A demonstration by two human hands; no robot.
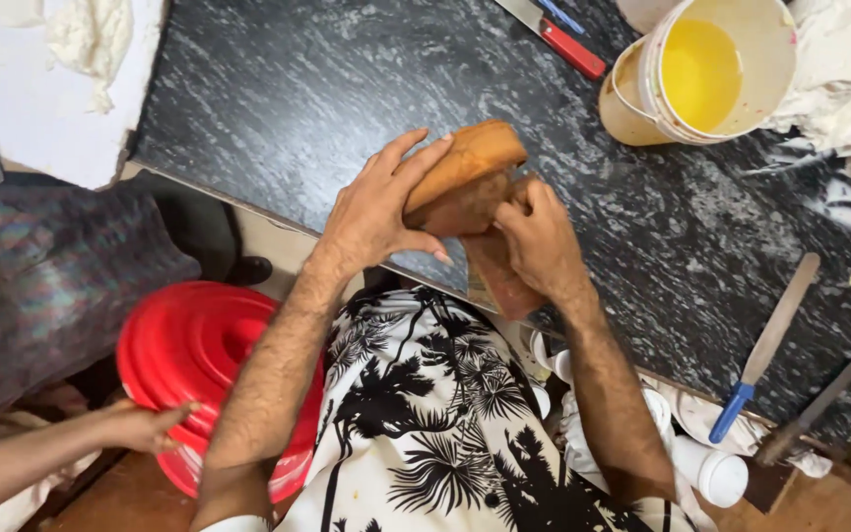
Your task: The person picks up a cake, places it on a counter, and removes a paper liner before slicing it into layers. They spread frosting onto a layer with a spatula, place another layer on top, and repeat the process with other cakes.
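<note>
Head view: left hand [378, 212] wraps round a brown loaf-shaped cake [463, 172], fingers closed on its side; right hand [541, 236] grips a brown slab [500, 274] under it; both at the near edge of the black counter [327, 108]; step looks like splitting the cake, next likely needs a steady pull apart; open counter behind; yellow bucket [701, 74] far right corner, spatula [765, 345] near right edge; another person's hand [145, 426] on a red lid [199, 345] below.

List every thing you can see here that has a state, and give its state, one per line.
Cake: tilted, gripped by left hand and right hand.
Bucket: open, yellow liquid inside.
Red lid: on its tub, another person's hand touching it.
Blue-handled spatula: lying flat on counter.
</note>
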